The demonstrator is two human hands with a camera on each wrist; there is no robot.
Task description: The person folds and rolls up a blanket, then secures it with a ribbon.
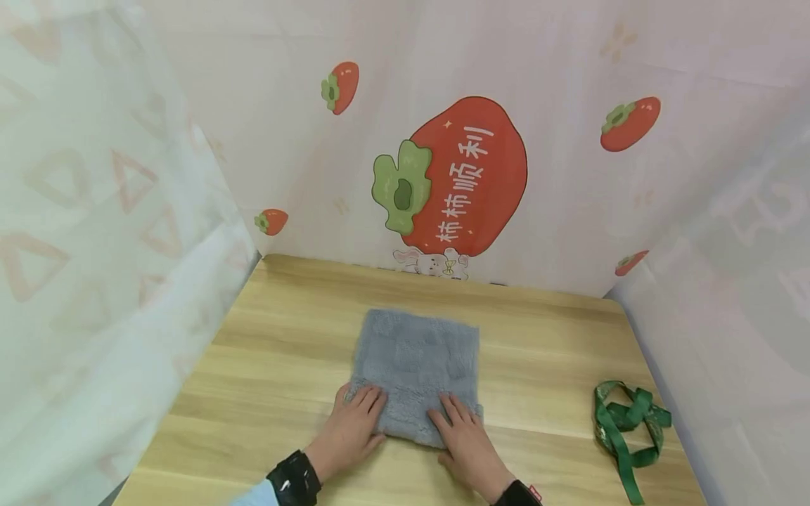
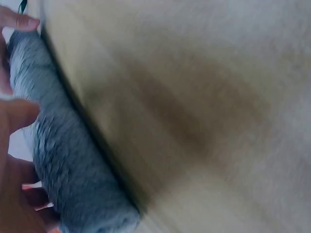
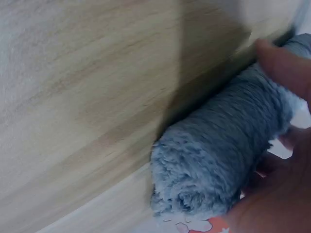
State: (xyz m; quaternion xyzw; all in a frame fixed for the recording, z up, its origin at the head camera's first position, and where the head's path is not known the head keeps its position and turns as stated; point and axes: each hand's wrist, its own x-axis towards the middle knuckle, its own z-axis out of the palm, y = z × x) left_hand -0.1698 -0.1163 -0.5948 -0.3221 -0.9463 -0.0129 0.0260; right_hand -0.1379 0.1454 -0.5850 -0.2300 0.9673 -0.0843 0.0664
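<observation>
We see the grey fluffy towel [image 1: 414, 365] lying on the wooden table [image 1: 278, 351], its near edge rolled up into a thick tube [image 3: 214, 165] right under our fingers. Our left hand [image 1: 351, 430] rests on the roll's left end, fingers laid over the top of it; the left wrist view shows a thumb [image 2: 19, 114] against the roll. Our right hand [image 1: 465, 443] covers the right end the same way, fingers spread across the pile. Off to the right, well apart, a green ribbon [image 1: 623, 425] lies tangled by the printed curtain [image 1: 455, 176].
</observation>
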